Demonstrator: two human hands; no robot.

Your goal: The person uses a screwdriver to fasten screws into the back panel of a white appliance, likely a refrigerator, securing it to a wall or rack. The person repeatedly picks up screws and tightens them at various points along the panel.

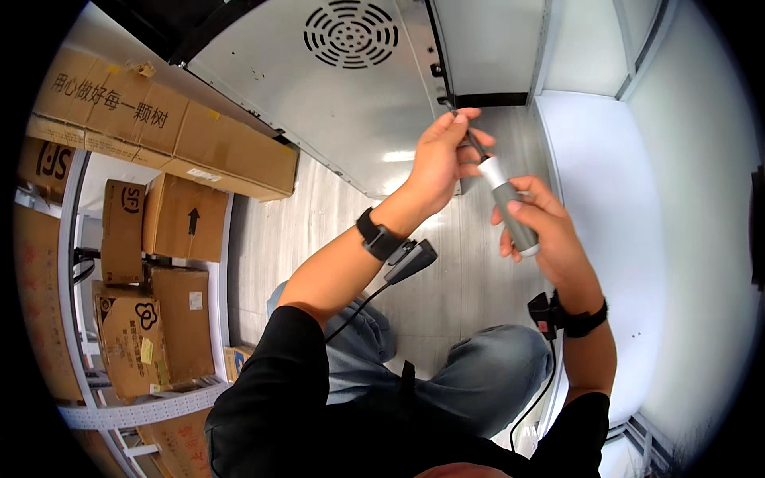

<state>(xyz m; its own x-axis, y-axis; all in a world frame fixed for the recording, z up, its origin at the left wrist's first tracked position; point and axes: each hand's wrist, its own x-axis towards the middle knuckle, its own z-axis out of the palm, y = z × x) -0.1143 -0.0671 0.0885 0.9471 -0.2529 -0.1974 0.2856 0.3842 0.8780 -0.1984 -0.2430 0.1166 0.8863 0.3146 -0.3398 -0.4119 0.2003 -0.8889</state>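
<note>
On my feed, two forearms [339, 267] reach forward: the left hand [436, 166] pinches the shaft of one screwdriver [510, 205], the right hand [550, 227] curls around its handle, beside one metal cabinet's [319, 107] right edge.

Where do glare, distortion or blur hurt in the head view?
Head view: a glare streak on the metal panel; head view, left: the shelf bows toward the rim, with black corners; head view, right: the ledge is near white, little texture; head view, centre: the screwdriver handle is readable, its tip too small to judge.
</note>
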